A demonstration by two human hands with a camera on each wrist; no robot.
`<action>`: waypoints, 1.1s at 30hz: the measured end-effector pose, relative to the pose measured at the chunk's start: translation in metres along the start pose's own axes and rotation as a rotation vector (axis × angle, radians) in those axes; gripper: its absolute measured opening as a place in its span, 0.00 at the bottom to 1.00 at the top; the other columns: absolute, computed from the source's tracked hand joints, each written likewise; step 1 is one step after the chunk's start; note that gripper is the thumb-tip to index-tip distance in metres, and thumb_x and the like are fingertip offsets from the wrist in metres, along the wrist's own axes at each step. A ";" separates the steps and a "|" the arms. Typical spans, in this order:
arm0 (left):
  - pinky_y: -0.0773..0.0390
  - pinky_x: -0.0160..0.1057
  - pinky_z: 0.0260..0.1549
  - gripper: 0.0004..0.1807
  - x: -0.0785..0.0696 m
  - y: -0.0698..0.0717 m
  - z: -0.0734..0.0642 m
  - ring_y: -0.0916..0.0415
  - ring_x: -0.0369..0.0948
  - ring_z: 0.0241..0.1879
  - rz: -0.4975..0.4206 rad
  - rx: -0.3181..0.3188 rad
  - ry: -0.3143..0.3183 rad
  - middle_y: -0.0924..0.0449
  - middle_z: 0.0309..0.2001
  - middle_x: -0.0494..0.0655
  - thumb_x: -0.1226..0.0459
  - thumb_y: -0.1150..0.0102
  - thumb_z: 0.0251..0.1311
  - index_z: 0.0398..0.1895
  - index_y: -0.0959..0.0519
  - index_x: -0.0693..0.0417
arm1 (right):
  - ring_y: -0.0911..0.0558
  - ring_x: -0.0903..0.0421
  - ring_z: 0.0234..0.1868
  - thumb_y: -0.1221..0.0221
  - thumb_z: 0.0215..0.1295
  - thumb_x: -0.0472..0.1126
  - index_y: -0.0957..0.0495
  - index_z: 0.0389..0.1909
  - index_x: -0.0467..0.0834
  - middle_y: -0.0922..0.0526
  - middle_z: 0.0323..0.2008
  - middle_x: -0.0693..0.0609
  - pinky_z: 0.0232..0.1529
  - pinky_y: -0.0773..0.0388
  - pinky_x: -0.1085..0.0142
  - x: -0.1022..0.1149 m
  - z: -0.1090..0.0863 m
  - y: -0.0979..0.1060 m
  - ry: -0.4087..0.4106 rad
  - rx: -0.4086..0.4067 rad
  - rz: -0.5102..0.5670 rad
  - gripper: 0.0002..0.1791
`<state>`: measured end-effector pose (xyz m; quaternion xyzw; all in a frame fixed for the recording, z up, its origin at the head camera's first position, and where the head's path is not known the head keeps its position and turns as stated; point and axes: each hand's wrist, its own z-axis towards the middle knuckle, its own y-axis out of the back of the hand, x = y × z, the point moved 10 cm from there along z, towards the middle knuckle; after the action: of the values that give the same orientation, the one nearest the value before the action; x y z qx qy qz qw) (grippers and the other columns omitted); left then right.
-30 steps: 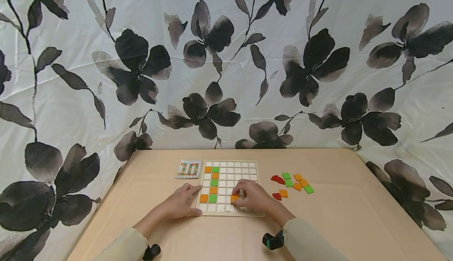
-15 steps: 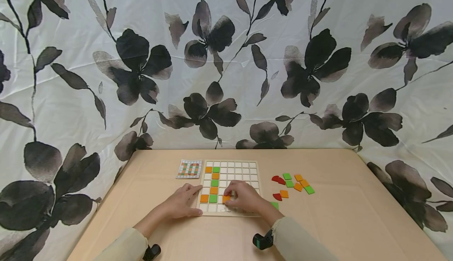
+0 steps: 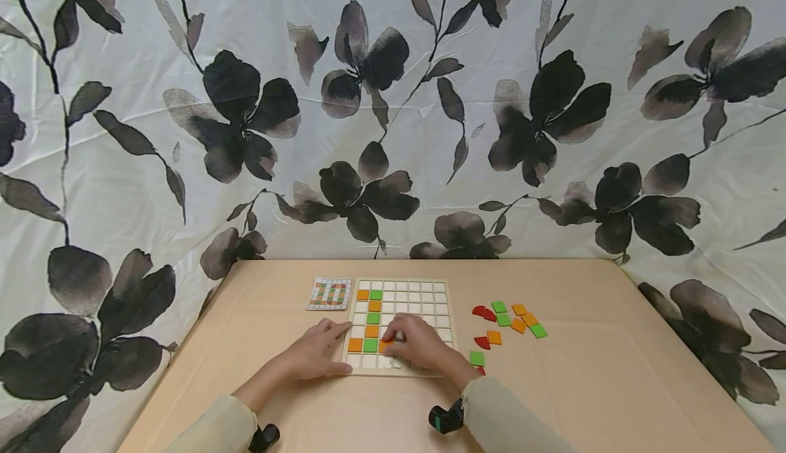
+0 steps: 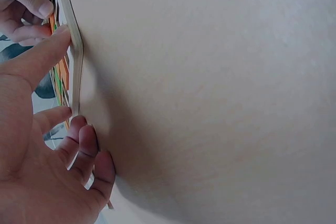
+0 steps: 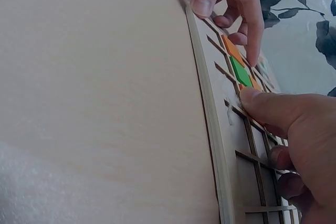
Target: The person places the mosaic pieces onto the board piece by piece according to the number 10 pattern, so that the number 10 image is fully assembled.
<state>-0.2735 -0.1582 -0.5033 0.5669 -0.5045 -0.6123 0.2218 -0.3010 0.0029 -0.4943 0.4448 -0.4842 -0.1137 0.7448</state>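
Note:
A pale grid board [image 3: 424, 297] lies on the table, with orange and green square tiles in some of its cells. My left hand [image 3: 313, 352] rests at its left side, thumb and index finger touching the edge, the other fingers loosely bent in the left wrist view. With thumb and fingertips my right hand [image 3: 419, 342] pinches an orange tile [image 3: 385, 346] at the cell right of a green tile [image 3: 370, 345] in a lower row. That orange tile is mostly hidden by the fingers. In the right wrist view the thumb [image 5: 252, 98] presses beside the green tile [image 5: 240, 72].
A small pattern card [image 3: 329, 294] lies left of the board. To the right are loose green tiles [image 3: 499, 306], orange tiles [image 3: 518, 325] and red rounded pieces [image 3: 482, 342]. Another green tile [image 3: 477, 358] sits near my right wrist. A floral cloth [image 3: 454, 132] hangs behind the table [image 3: 552, 398].
My right hand has slid left over the board with the orange tile, to beside the green one. A green tile and a red piece have come into sight behind it. The left hand stays put.

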 end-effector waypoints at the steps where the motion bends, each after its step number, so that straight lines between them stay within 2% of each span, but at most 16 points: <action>1: 0.33 0.44 0.46 0.47 0.000 0.000 0.000 0.38 0.40 0.47 0.000 0.000 0.000 0.33 0.52 0.43 0.43 0.31 0.49 0.72 0.37 0.46 | 0.26 0.64 0.34 0.30 0.54 0.47 0.15 0.32 0.54 0.20 0.33 0.64 0.39 0.30 0.71 -0.001 0.000 0.000 -0.007 0.000 0.006 0.06; 11: 0.33 0.45 0.47 0.47 -0.001 -0.001 0.001 0.38 0.41 0.47 -0.005 0.001 -0.005 0.34 0.53 0.44 0.43 0.31 0.49 0.72 0.38 0.47 | 0.26 0.64 0.34 0.30 0.54 0.49 0.16 0.35 0.54 0.21 0.32 0.63 0.41 0.29 0.70 0.000 0.000 0.000 -0.010 -0.001 -0.049 0.09; 21: 0.32 0.45 0.47 0.48 -0.001 0.000 0.001 0.38 0.40 0.48 -0.004 0.004 0.005 0.34 0.52 0.44 0.43 0.31 0.48 0.72 0.37 0.47 | 0.26 0.59 0.37 0.31 0.55 0.50 0.16 0.39 0.52 0.20 0.38 0.62 0.41 0.29 0.68 -0.003 -0.008 0.012 -0.052 -0.021 0.008 0.12; 27: 0.32 0.46 0.48 0.47 -0.001 0.001 0.001 0.38 0.40 0.48 -0.004 0.001 0.002 0.34 0.52 0.44 0.43 0.30 0.48 0.71 0.37 0.47 | 0.26 0.60 0.40 0.32 0.56 0.51 0.16 0.42 0.54 0.19 0.41 0.64 0.44 0.27 0.67 -0.008 -0.011 0.015 -0.101 -0.011 0.016 0.13; 33: 0.32 0.45 0.48 0.47 -0.001 0.000 0.001 0.38 0.40 0.47 0.008 -0.004 -0.003 0.34 0.52 0.44 0.43 0.31 0.48 0.71 0.37 0.47 | 0.26 0.60 0.35 0.32 0.57 0.50 0.16 0.43 0.53 0.20 0.38 0.63 0.36 0.28 0.71 -0.009 -0.013 0.020 -0.088 -0.020 0.022 0.13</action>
<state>-0.2744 -0.1570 -0.5026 0.5633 -0.5060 -0.6134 0.2246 -0.2997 0.0273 -0.4865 0.4267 -0.5202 -0.1296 0.7284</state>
